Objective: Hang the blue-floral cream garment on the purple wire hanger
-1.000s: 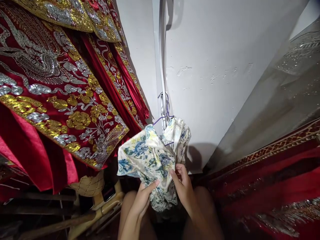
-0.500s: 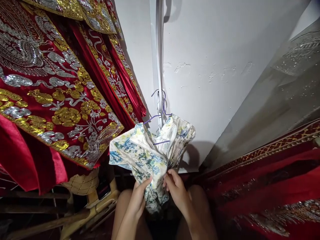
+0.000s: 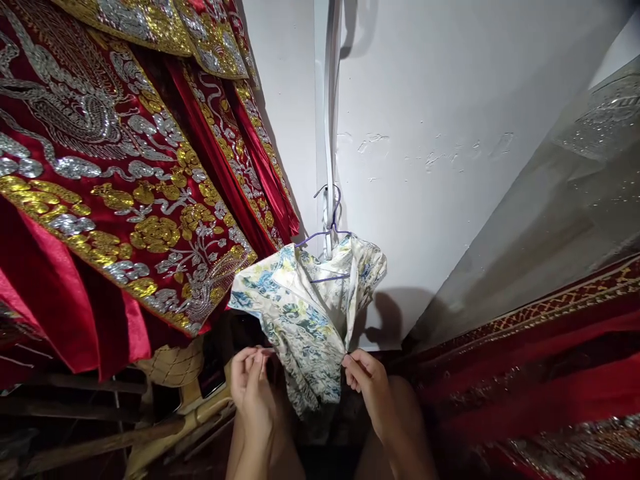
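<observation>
A short-sleeved white shirt [image 3: 310, 320] with a blue, green and yellow floral print hangs in front of me. It is on a thin purple hanger [image 3: 336, 217], hooked at a white strip. The shirt's front is partly open at the neck, showing the hanger's lower bar. My right hand [image 3: 369, 383] is closed in a pinch on the shirt's front edge. To the left of the shirt, my left hand [image 3: 254, 387] is closed, thumb and fingertips together. A small pinkish bit shows at its fingertips toward the shirt; I cannot make out what it is.
Red garments [image 3: 150, 180] with gold and silver sequin embroidery hang at the left. A bamboo-like chair frame [image 3: 165, 433] and a woven basket [image 3: 175, 363] stand below them. Behind is a white wall [image 3: 425, 87]. More red embroidered cloth [image 3: 540, 373] lies at the right.
My left hand has let go of the shirt and moved left, away from its side. My right hand still pinches the front edge, now slightly lower and further right. The view has shifted slightly.
</observation>
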Demonstrator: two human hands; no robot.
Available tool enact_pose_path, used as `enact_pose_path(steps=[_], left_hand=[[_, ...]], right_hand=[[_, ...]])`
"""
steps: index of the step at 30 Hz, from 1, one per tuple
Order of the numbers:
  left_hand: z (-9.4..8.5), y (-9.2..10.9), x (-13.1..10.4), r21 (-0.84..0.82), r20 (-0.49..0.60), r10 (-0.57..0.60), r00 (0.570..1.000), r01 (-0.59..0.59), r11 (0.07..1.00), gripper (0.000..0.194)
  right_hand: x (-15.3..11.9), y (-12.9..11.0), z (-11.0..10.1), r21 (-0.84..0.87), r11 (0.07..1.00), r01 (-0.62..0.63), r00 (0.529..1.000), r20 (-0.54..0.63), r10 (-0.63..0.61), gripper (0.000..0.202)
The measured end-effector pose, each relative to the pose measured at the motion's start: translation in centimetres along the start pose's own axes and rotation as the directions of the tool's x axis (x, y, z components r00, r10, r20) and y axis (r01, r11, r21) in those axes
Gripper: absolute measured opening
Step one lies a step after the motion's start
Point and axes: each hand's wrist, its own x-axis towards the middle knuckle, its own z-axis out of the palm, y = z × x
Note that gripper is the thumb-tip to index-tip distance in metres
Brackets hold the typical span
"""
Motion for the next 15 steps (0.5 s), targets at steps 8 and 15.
enact_pose_path(steps=[8, 15], left_hand=[[5.1, 3.4, -4.0, -0.249, 0.638, -0.415, 0.649, 0.683, 0.686, 0.035], [5.7, 4.0, -5.3, -0.224, 0.776, -0.352, 0.523, 0.751, 0.621, 0.028]], right_hand=[[-0.5, -0.9, 0.8, 0.071, 0.996, -0.058, 0.998, 0.004, 0.058, 0.039], [-0.6, -1.3, 0.8, 0.098, 0.993, -0.073, 0.996, -0.036, 0.077, 0.036]])
